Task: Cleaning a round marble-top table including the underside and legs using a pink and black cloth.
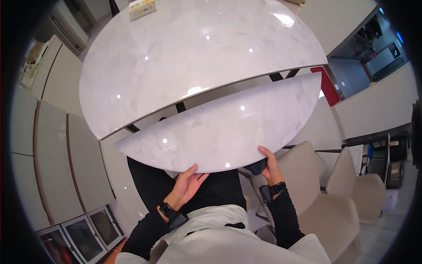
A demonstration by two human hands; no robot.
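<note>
A half-moon table leaf point(228, 123) with a glossy white marbled top lies in front of me, its curved edge toward my body. My left hand point(188, 187) grips that curved edge near the middle, thumb on top and the other fingers partly underneath. Farther right, my right hand point(270, 165) holds the same edge, thumb on top, its other fingers mostly hidden below. Beyond the leaf stands the larger marbled tabletop point(198, 57). A gap separates the two straight edges, and dark support bars point(180, 107) show in it.
A tissue pack point(142, 9) lies on the tabletop's far left. Beige chairs point(325, 207) stand to my right, close to the leaf. Tall cabinets point(57, 149) line the left side. A red panel point(326, 86) shows beside the leaf's right tip.
</note>
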